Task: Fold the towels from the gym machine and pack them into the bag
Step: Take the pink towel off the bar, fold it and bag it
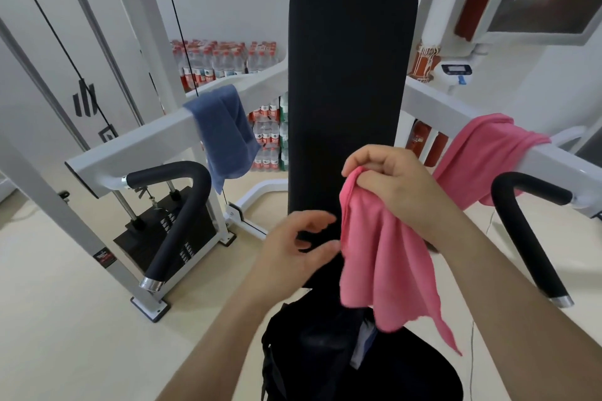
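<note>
Above the black bag, the right hand pinches the top edge of a hanging pink towel — grip tight; the left hand beside it — grip loosely open, empty.

Right hand: my fingers pinch the bunched top edge of the held pink towel, in front of the back pad.
Held pink towel: hangs loose and unfolded from my grip, its lower corners trailing over the bag.
Left hand: loosely spread and holding nothing, just beside the towel's left edge; whether the thumb touches it I cannot tell.
Bag: black, mouth open, below both my hands.
Back pad: black, upright, centre of view.
Blue towel: draped over the machine's white left bar.
Second pink towel: draped over the white right bar.
Water bottles: stacked packs against the far wall.
</note>
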Motion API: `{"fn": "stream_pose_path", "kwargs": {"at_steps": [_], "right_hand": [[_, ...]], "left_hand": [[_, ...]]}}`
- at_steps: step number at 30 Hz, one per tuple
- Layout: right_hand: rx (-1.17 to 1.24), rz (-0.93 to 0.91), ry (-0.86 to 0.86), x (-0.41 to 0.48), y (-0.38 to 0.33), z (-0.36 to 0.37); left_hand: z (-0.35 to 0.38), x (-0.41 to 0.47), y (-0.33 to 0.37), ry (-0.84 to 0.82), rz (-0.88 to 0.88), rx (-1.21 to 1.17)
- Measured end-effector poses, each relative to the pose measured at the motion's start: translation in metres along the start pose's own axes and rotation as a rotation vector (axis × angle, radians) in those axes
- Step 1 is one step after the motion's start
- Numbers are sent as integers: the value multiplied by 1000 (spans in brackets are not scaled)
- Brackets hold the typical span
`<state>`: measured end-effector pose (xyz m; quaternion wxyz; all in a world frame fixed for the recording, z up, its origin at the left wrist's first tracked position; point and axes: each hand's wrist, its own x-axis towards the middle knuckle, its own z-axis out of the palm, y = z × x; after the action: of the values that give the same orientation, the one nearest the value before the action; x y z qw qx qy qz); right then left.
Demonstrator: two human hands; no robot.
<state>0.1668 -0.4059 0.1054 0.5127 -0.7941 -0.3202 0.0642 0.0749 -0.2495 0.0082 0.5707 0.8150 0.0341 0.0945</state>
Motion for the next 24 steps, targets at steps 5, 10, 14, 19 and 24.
{"fn": "stream_pose_path", "kwargs": {"at_steps": [5, 10, 14, 19, 24], "right_hand": [[107, 52, -44, -7, 0, -10], [130, 102, -42, -13, 10, -15], [-260, 21, 59, -13, 14, -16], [-390, 40, 238, -6, 23, -18], [-90, 186, 395, 2, 49, -16]], "left_hand": [[15, 2, 38, 10, 97, -220], [6, 1, 50, 97, 137, -177], [-2, 6, 33, 76, 129, -17], [-10, -4, -10, -27, 90, 327], [-15, -12, -47, -93, 88, 524]]}}
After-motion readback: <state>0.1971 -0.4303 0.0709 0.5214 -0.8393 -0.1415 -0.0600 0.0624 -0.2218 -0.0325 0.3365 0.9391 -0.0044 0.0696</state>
